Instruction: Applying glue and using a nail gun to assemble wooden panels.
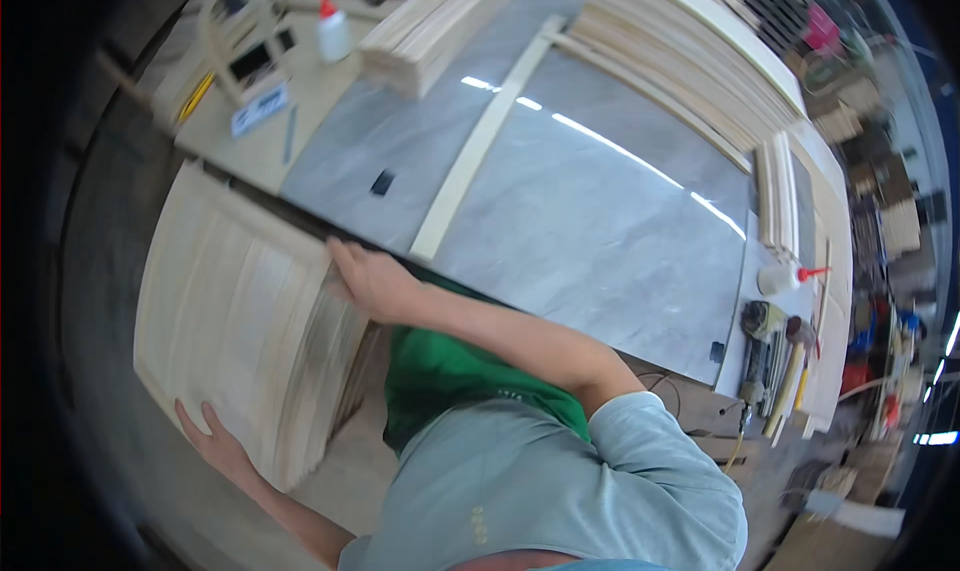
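A stack of pale wooden panels (225,301) stands at the left, below the table's edge, its layered edges showing on the right side. My left hand (222,451) touches the near left edge of the top panel, thumb and forefinger stretched apart. At the stack's far right corner, my right hand (375,283) is closed over the panel's edge, slightly smeared by motion. My right forearm crosses in front of my body along the table's front edge. The undersides of both hands are hidden.
A grey glossy tabletop (600,201) carries a long pale wooden strip (485,141). Stacked boards (650,71) line its far side. Glue bottles with red tips, one white bottle (333,36) and another (780,277), stand at either side. A hammer (795,346) lies among tools at the right.
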The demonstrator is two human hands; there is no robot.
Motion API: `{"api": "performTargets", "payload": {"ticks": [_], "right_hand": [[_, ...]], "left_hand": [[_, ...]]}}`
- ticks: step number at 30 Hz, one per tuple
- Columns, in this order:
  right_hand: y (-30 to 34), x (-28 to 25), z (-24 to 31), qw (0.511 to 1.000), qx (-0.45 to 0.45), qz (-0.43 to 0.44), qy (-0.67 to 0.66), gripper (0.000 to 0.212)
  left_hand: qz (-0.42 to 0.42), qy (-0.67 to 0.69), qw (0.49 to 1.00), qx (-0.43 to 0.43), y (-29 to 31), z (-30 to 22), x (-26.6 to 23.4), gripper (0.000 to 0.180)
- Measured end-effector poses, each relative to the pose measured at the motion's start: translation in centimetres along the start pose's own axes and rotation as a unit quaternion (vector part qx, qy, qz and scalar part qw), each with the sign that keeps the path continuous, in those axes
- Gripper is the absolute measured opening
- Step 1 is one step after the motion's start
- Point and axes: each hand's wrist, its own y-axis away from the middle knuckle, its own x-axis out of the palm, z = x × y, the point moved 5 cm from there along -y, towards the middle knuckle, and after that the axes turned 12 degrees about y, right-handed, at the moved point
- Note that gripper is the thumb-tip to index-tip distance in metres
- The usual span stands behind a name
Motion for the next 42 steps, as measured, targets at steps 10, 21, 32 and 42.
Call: {"api": "performTargets", "payload": {"ticks": [10, 21, 32, 42], "right_hand": [[17.8, -28.1, -15.5, 0.93, 0.349, -0.107, -0.032, 0.034], [25.7, -58.9, -32.2, 0.762, 0.466, -0.416, 0.169, 0.042], [24.9, -59.0, -37.9, 0.801, 0.433, -0.375, 0.172, 0.046], [25.2, -62.2, -40.8, 0.771, 0.517, -0.339, 0.156, 0.036]], "left_hand": [[0.484, 0.205, 0.796, 0.3, 2.2, -34.2, 20.2, 0.038], [0.406, 0.314, 0.771, 0.378, -4.7, -67.1, 45.1, 0.065], [0.53, 0.292, 0.723, 0.334, -2.4, -70.7, 50.2, 0.051], [0.568, 0.342, 0.704, 0.257, -3.1, -71.9, 52.2, 0.044]]}}
